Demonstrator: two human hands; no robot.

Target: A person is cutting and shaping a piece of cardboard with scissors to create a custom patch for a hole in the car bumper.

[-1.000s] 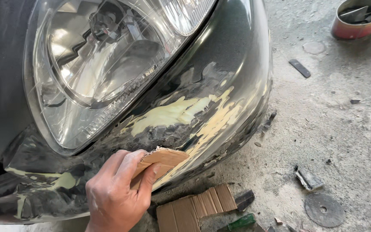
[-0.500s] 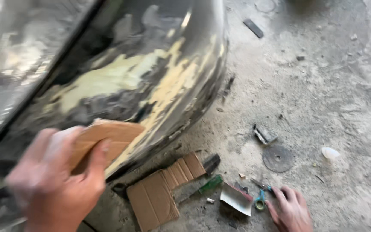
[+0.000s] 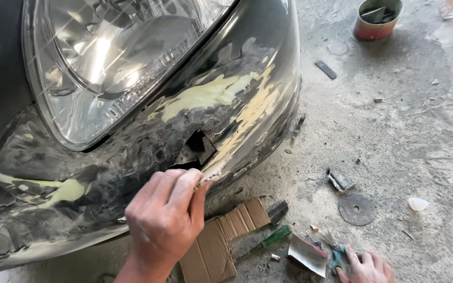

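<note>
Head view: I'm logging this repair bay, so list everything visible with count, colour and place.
Bumper: one, dark grey with pale yellow filler patches, left.
Headlight: one, clear, upper left.
Hole: one, in bumper middle.
Cardboard piece: one, brown, floor below bumper.
Can: one, red, top right.
Disc: one, grey, floor right.
Flat strip: one, dark, floor near can.
Green-handled tool: one, beside cardboard.
Floor: grey concrete.
Left hand: pressed against bumper edge below hole.
Right hand: on floor, bottom right, touching small blue-green tool.
</note>
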